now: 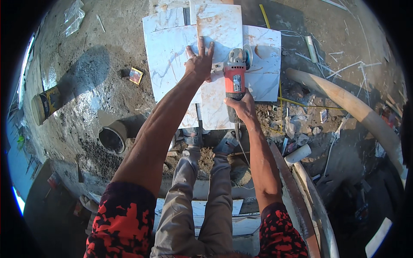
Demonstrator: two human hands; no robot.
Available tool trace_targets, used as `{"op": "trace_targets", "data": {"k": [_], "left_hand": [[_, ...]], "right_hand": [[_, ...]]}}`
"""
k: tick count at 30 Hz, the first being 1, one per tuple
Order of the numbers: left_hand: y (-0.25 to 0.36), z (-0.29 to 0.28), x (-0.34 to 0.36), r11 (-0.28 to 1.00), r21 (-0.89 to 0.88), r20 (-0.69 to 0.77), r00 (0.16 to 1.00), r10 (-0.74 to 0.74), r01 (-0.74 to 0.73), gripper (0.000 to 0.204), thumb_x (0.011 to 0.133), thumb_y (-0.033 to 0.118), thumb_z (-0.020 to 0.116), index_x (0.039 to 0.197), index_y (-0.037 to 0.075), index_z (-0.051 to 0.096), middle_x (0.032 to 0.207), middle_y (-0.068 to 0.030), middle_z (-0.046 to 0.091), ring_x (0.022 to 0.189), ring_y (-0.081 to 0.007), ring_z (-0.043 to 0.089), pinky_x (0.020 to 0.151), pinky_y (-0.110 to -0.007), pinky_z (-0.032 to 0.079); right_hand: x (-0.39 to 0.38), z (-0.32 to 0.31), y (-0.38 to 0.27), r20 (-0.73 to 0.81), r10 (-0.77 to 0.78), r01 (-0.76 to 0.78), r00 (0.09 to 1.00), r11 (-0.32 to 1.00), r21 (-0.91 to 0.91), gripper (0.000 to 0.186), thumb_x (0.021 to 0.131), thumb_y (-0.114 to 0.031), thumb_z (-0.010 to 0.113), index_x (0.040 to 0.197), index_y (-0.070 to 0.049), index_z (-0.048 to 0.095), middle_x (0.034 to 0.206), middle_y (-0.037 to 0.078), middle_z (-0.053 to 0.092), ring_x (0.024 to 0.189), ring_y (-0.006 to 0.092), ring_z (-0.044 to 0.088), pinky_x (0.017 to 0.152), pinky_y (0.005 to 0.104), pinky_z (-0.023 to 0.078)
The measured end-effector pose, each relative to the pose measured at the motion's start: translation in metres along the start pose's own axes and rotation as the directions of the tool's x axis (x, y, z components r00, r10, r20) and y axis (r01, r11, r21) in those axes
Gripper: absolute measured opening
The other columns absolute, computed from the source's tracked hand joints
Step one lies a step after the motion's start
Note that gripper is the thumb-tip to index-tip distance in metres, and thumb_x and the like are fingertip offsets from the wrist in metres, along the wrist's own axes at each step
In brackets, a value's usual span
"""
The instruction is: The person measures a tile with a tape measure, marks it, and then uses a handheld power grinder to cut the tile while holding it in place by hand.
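My right hand is wrapped round the black rear handle of a red angle grinder. Its grey head and disc point away from me, with the disc at the right edge of the upper tile. My left hand lies with fingers spread on a white marbled tile stained with brown dust. Beneath it are more white tiles, stacked unevenly. The grinder's cord runs down past my right forearm. Whether the disc touches the tile or spins, I cannot tell.
Left on the wet ground are a dark bucket, a yellow-and-black tin and a small yellow packet. A thick curved pole lies at the right, near rubble, wires and a white pipe piece. A yellow strip lies behind the tiles.
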State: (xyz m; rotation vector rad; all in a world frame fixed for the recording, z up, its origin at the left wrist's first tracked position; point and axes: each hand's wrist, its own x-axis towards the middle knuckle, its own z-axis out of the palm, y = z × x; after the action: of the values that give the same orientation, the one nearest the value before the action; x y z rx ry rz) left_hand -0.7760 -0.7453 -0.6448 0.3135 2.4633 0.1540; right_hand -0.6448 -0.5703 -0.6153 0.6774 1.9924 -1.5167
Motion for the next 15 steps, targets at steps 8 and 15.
{"op": "trace_targets", "data": {"k": [8, 15], "left_hand": [[-0.009, 0.014, 0.009, 1.000, 0.006, -0.031, 1.000, -0.005, 0.005, 0.132, 0.053, 0.026, 0.092, 0.153, 0.022, 0.006, 0.158, -0.0196, -0.008, 0.133, -0.0608, 0.020, 0.081, -0.058, 0.057], [0.000, 0.000, 0.000, 1.000, -0.005, -0.019, 1.000, 0.002, -0.002, 0.132, 0.053, 0.027, 0.092, 0.153, 0.021, 0.007, 0.158, -0.0201, -0.005, 0.131, -0.0617, 0.022, 0.079, -0.059, 0.058]], "right_hand": [[-0.020, 0.008, 0.005, -0.023, 0.014, -0.013, 1.000, 1.000, 0.012, 0.065, 0.064, -0.024, 0.080, 0.115, 0.004, 0.052, 0.091, 0.011, 0.065, 0.081, 0.0210, 0.062, 0.077, 0.0353, 0.050], [-0.001, 0.000, 0.000, -0.007, 0.032, -0.032, 0.999, 0.999, -0.013, 0.059, 0.063, -0.026, 0.080, 0.109, 0.001, 0.055, 0.090, 0.010, 0.065, 0.081, 0.0220, 0.062, 0.077, 0.0357, 0.050]]}}
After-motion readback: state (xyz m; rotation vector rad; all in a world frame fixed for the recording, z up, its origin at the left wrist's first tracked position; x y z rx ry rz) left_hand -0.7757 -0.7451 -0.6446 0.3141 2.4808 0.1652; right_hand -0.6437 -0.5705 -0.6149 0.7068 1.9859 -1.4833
